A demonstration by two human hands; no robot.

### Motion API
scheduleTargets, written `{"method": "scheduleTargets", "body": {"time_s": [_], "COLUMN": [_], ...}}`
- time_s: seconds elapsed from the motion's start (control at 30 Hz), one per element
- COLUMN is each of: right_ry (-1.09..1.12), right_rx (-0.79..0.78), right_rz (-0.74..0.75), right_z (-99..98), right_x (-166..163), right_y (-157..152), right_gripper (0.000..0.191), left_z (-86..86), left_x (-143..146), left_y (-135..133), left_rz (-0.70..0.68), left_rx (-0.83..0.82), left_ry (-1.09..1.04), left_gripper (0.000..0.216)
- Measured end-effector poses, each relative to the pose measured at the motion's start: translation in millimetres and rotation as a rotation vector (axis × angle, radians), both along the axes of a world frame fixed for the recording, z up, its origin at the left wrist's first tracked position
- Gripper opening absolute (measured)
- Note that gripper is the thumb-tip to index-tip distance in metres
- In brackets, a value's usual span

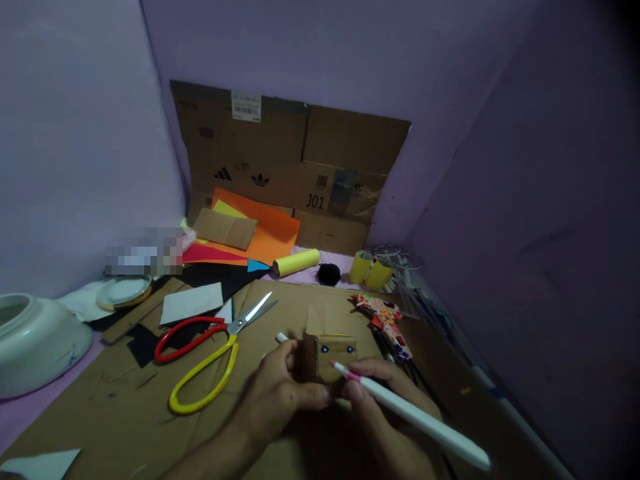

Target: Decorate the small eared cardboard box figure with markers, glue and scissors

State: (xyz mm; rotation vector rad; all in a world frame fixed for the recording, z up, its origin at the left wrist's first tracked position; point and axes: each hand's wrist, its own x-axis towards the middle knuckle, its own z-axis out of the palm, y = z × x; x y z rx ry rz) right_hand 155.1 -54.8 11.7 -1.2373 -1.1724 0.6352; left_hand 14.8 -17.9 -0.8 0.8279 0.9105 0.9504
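Note:
My left hand [277, 393] grips a small brown cardboard box [333, 357] from its left side, thumb pressed under its front face. The box front shows two small dark dots. My right hand [380, 400] pinches a white pen with a pink tip [410, 413]; the tip touches the box front just below the dots. A white cap-like end [281, 337] pokes out behind my left hand. Both hands rest over a large cardboard sheet [125, 413] on the table.
Scissors [210, 350] with one red and one yellow handle lie left of the hands. A patterned glue gun [387, 320] lies to the right. Behind are coloured papers [265, 230], a yellow roll [296, 262], yellow cups [370, 270], a flattened carton [300, 167] and, far left, a white bowl [30, 340].

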Motion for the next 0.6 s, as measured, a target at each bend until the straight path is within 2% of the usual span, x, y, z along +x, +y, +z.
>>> {"method": "scheduleTargets", "body": {"time_s": [0.1,0.23,0.4,0.6], "right_ry": [-0.015,-0.044,-0.054,0.050], "right_rx": [-0.058,-0.080,-0.088,-0.101], "right_rz": [-0.019,0.014,0.061,-0.031], "right_z": [-0.9,-2.8,-5.7,-15.0], "right_x": [1,0,0,15], "right_y": [-1,-1,-2,-4], "right_gripper": [0.013,0.022,0.023,0.023], "left_z": [1.1,2.7,5.6,7.7], "left_x": [0,1,0,-3], "left_y": [0,0,-1,-1], "left_rz": [0.002,-0.019,-0.016,-0.010], "left_rx": [0.003,0.010,0.016,-0.042], "left_ry": [0.000,0.010,0.031,0.034], "left_gripper": [0.051,0.051,0.053,0.055]}}
